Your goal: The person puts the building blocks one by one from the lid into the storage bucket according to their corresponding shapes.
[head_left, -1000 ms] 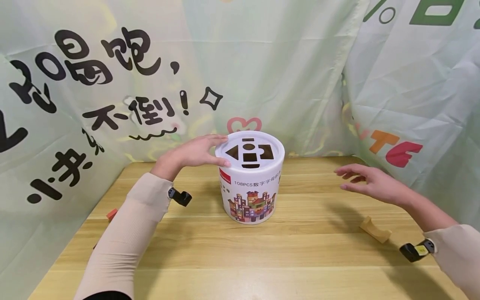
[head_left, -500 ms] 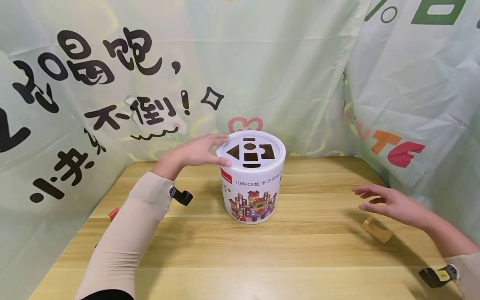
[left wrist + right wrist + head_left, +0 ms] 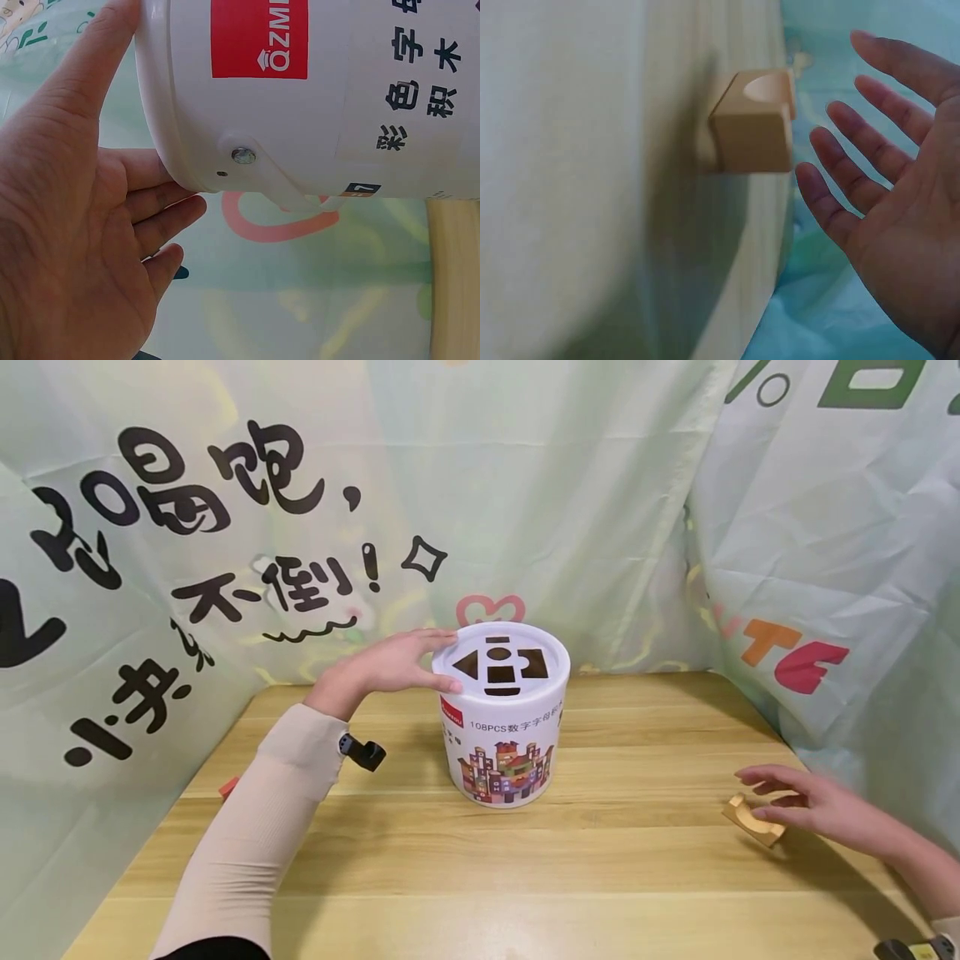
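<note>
A white toy-block bucket [image 3: 502, 727] stands upright in the middle of the table; its lid [image 3: 536, 687] has several shaped holes. My left hand [image 3: 386, 662] rests against the left of the rim, thumb on the near side and extended fingers on the far side. The left wrist view shows these fingers touching the rim beside the handle rivet [image 3: 243, 155]. At the right, my right hand [image 3: 821, 806] hovers just above a wooden arch block [image 3: 763, 834]. Its fingers are spread and apart from the block [image 3: 750, 139] in the right wrist view.
A red block [image 3: 228, 787] lies at the left, partly hidden behind my left sleeve [image 3: 255, 827]. Printed cloth [image 3: 585, 527] hangs behind the wooden table [image 3: 480, 877] and along both sides.
My right hand has moved right and down, from beside the bucket to above the arch block. My left hand and the bucket have stayed in place.
</note>
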Motion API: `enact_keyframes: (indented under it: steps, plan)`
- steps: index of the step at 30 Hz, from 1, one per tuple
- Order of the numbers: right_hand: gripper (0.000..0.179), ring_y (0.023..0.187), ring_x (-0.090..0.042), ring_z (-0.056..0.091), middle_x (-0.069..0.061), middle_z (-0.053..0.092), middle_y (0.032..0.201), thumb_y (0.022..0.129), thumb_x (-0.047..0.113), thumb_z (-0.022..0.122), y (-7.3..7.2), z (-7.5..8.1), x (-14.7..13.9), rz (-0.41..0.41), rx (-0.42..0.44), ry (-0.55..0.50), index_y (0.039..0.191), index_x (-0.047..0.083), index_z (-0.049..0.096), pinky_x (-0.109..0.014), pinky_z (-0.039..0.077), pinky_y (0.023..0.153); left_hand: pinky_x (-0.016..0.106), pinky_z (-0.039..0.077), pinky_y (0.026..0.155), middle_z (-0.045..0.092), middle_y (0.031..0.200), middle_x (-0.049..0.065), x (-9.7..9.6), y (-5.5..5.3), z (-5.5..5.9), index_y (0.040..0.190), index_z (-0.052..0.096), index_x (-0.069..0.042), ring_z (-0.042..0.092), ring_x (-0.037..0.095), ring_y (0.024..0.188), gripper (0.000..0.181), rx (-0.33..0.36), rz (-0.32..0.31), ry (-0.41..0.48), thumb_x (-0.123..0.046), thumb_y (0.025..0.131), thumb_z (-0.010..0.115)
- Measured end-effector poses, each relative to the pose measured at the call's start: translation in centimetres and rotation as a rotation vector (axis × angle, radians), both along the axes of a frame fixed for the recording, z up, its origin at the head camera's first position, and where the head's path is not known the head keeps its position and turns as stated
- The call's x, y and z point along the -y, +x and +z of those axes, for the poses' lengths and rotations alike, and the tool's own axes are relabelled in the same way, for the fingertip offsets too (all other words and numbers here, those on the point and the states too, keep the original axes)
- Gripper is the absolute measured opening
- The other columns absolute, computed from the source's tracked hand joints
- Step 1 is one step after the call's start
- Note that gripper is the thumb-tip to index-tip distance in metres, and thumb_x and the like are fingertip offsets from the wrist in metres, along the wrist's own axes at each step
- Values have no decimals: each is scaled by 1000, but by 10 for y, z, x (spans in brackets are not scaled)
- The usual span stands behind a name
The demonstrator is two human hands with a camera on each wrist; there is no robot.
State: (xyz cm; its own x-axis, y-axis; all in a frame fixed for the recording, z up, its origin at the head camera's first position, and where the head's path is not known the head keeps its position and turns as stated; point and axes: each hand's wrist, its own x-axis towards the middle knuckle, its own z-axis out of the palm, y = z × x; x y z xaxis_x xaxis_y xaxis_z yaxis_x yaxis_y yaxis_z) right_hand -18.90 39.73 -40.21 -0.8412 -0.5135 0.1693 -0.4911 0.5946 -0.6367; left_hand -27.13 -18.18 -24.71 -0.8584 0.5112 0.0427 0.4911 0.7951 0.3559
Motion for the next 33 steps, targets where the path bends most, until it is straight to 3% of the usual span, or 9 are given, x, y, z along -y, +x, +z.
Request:
enact_keyframes:
  steps: [12, 22, 26, 33]
  plan:
    - [50, 94, -7, 63, 18, 57, 122, 86, -5, 68, 8, -17, -9, 96, 40, -59, 133, 0, 52, -19, 52, 73, 49, 18, 117, 27, 159, 3, 2, 0, 0, 154, 32, -14, 17, 25, 147, 99, -2, 0, -5, -66, 79, 68]
    - [61, 85, -9, 61, 20, 53, 120, 79, -3, 77, 12, -24, -6, 18, 2, -83, 134, 1, 50, -18, 51, 69, 49, 18, 117, 27, 159, 3, 0, 2, 1, 154, 33, -13, 18, 25, 147, 100, -3, -8, -1, -67, 78, 69]
    - [68, 83, -9, 60, 19, 52, 120, 78, -4, 78, 12, -26, -7, 25, 2, -91, 139, 4, 47, -18, 51, 68, 50, 17, 117, 27, 159, 3, -1, 2, 1, 154, 32, -13, 17, 26, 147, 100, 0, -12, 0, -67, 77, 69]
    - [68, 78, -10, 55, 9, 51, 112, 84, 1, 75, 9, -29, -9, 78, 87, -58, 144, 10, 45, -21, 47, 61, 49, 18, 117, 27, 159, 5, 0, 0, 0, 154, 32, -14, 17, 25, 147, 100, -1, -9, 0, -66, 78, 69]
